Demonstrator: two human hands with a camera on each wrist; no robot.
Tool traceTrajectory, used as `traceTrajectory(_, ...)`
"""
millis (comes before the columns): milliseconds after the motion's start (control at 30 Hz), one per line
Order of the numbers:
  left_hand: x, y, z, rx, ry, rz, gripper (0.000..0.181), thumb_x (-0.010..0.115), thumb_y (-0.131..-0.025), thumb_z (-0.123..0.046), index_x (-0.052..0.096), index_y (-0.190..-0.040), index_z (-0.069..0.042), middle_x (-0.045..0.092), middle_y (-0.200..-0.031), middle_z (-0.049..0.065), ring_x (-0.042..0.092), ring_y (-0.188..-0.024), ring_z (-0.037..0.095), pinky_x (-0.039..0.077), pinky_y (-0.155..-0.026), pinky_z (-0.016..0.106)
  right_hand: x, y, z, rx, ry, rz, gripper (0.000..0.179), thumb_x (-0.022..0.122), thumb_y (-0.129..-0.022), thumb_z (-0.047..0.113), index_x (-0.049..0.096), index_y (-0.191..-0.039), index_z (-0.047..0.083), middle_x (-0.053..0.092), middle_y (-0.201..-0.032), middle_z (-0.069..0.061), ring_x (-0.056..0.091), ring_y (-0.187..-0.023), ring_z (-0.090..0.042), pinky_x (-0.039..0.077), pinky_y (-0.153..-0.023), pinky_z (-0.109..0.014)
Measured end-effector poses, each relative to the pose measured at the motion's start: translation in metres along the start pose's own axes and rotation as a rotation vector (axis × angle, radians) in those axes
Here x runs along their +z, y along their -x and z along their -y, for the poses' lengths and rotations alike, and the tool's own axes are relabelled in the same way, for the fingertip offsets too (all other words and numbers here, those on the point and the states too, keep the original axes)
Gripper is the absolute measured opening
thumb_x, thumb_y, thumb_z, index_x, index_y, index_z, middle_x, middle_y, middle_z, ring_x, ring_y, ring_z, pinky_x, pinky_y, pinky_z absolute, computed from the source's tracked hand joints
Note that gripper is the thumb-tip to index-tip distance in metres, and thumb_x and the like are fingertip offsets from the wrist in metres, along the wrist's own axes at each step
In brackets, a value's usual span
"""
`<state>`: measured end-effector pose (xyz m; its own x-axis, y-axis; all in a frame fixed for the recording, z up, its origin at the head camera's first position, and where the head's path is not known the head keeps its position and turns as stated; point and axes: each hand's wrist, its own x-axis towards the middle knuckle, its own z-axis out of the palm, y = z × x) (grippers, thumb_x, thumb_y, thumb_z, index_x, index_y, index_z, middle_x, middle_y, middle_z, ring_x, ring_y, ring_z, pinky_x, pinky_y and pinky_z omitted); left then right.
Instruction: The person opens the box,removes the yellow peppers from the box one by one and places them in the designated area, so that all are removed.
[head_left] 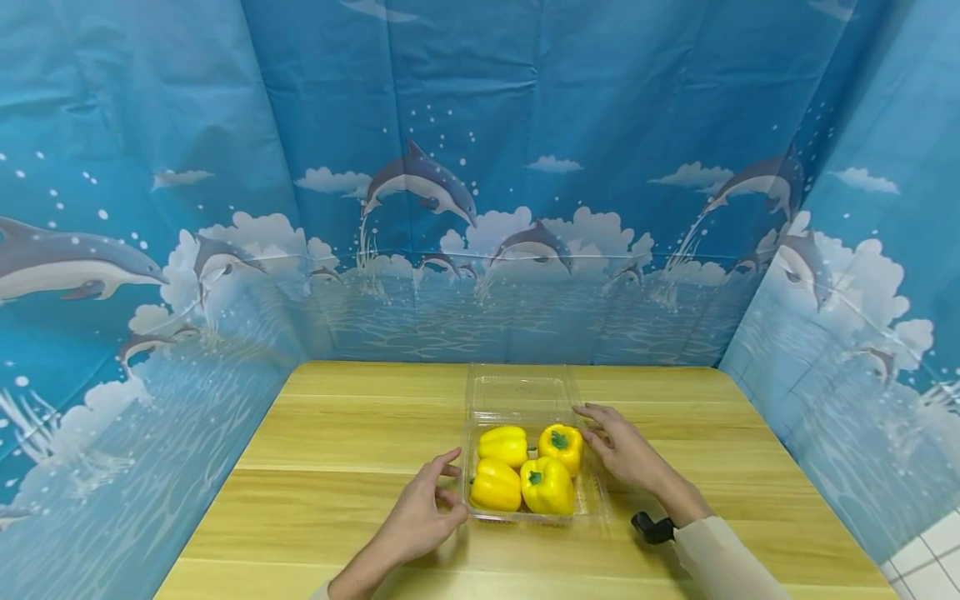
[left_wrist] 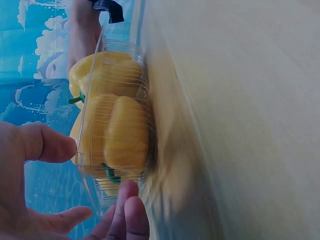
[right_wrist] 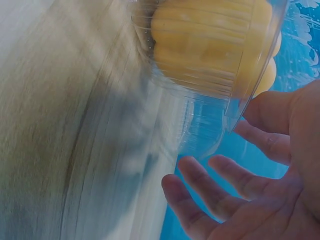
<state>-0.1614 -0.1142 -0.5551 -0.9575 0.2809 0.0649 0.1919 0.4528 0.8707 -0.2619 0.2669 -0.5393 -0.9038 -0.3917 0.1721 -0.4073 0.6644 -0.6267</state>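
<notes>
A clear plastic clamshell container sits on the table, its transparent lid folded back flat on the far side. Several yellow bell peppers with green stems fill the base in two rows. At the container's left wall is my left hand, fingers loosely spread. In the left wrist view its thumb is right at the rim and its fingertips are close to the side wall. My right hand reaches along the right side near the hinge. Its thumb is at the rim in the right wrist view, the other fingers extended beside the wall.
The wooden table extends on both sides of the container. A blue curtain printed with dolphins encloses the back and sides. A black device is at the right wrist. White floor tiles show at the lower right.
</notes>
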Motion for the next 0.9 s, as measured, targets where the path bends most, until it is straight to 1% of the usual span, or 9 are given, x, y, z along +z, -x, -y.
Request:
traceTrajectory(133, 0.002, -0.003, -0.002, -0.005, -0.018, -0.013, 0.096, 0.085, -0.096, -0.020, 0.040, -0.180, -0.008, 0.060, -0.166, 0.024, 0.073, -0.122, 0.024, 0.064, -0.091, 0.026, -0.001, 0.001, 0.000, -0.004, 0.032, -0.014, 0.051, 0.060, -0.122, 0.010, 0.055, -0.171, 0.000, 0.042, -0.179, -0.039, 0.050, -0.159, -0.064, 0.061, -0.117, -0.070)
traceTrajectory(200, 0.003, -0.005, -0.004, -0.003, -0.034, -0.017, 0.099, 0.088, -0.097, -0.026, 0.039, -0.180, -0.008, 0.058, -0.168, 0.024, 0.072, -0.126, 0.026, 0.064, -0.092, 0.027, -0.002, 0.002, 0.000, -0.009, 0.050, -0.022, 0.051, 0.060, -0.122, 0.011, 0.055, -0.172, 0.002, 0.043, -0.179, -0.038, 0.049, -0.161, -0.064, 0.060, -0.117, -0.072)
traceTrajectory(300, 0.005, -0.007, -0.007, -0.008, -0.061, -0.022, 0.105, 0.091, -0.096, -0.035, 0.037, -0.182, -0.010, 0.055, -0.171, 0.024, 0.070, -0.130, 0.030, 0.063, -0.092, 0.032, -0.003, 0.003, 0.002, -0.021, 0.071, -0.036, 0.050, 0.062, -0.121, 0.010, 0.057, -0.170, 0.003, 0.046, -0.177, -0.037, 0.050, -0.160, -0.063, 0.059, -0.117, -0.074)
traceTrajectory(400, 0.007, -0.009, -0.008, -0.013, -0.092, -0.028, 0.112, 0.094, -0.093, -0.043, 0.035, -0.183, -0.013, 0.051, -0.174, 0.024, 0.069, -0.136, 0.034, 0.066, -0.097, 0.045, -0.005, 0.004, 0.006, -0.034, 0.083, -0.043, 0.050, 0.064, -0.120, 0.010, 0.059, -0.169, 0.002, 0.051, -0.175, -0.036, 0.054, -0.157, -0.062, 0.059, -0.117, -0.075)
traceTrajectory(500, 0.011, -0.011, -0.009, -0.008, -0.122, -0.036, 0.118, 0.096, -0.091, -0.048, 0.032, -0.185, -0.014, 0.046, -0.178, 0.024, 0.067, -0.143, 0.039, 0.066, -0.106, 0.062, -0.005, 0.005, 0.010, -0.043, 0.089, -0.052, 0.049, 0.066, -0.119, 0.011, 0.060, -0.167, 0.001, 0.054, -0.172, -0.034, 0.056, -0.156, -0.061, 0.057, -0.118, -0.076)
traceTrajectory(567, 0.014, -0.014, -0.009, 0.000, -0.139, -0.037, 0.122, 0.097, -0.090, -0.049, 0.030, -0.185, -0.013, 0.042, -0.180, 0.026, 0.065, -0.146, 0.044, 0.064, -0.111, 0.069, -0.006, 0.007, 0.012, -0.052, 0.094, -0.057, 0.049, 0.068, -0.119, 0.011, 0.061, -0.166, 0.002, 0.056, -0.171, -0.033, 0.057, -0.155, -0.060, 0.056, -0.119, -0.076)
traceTrajectory(667, 0.016, -0.017, -0.008, 0.010, -0.161, -0.031, 0.128, 0.099, -0.088, -0.053, 0.027, -0.186, -0.012, 0.035, -0.184, 0.029, 0.059, -0.154, 0.055, 0.057, -0.119, 0.078, -0.007, 0.008, 0.015, -0.062, 0.100, -0.064, 0.049, 0.069, -0.118, 0.012, 0.062, -0.166, 0.003, 0.057, -0.171, -0.031, 0.058, -0.155, -0.058, 0.056, -0.120, -0.076)
traceTrajectory(767, 0.018, -0.021, -0.008, 0.013, -0.179, -0.016, 0.133, 0.097, -0.088, -0.059, 0.023, -0.188, -0.014, 0.028, -0.187, 0.031, 0.051, -0.160, 0.062, 0.052, -0.122, 0.082, -0.008, 0.010, 0.019, -0.077, 0.115, -0.065, 0.049, 0.070, -0.117, 0.011, 0.062, -0.166, 0.004, 0.059, -0.170, -0.030, 0.059, -0.155, -0.057, 0.055, -0.121, -0.076)
traceTrajectory(900, 0.019, -0.026, -0.007, 0.015, -0.201, 0.013, 0.137, 0.094, -0.089, -0.070, 0.015, -0.190, -0.021, 0.017, -0.192, 0.031, 0.047, -0.163, 0.065, 0.053, -0.119, 0.083, -0.008, 0.013, 0.024, -0.099, 0.131, -0.067, 0.050, 0.071, -0.116, 0.012, 0.064, -0.165, 0.005, 0.060, -0.169, -0.029, 0.060, -0.153, -0.057, 0.054, -0.121, -0.078)
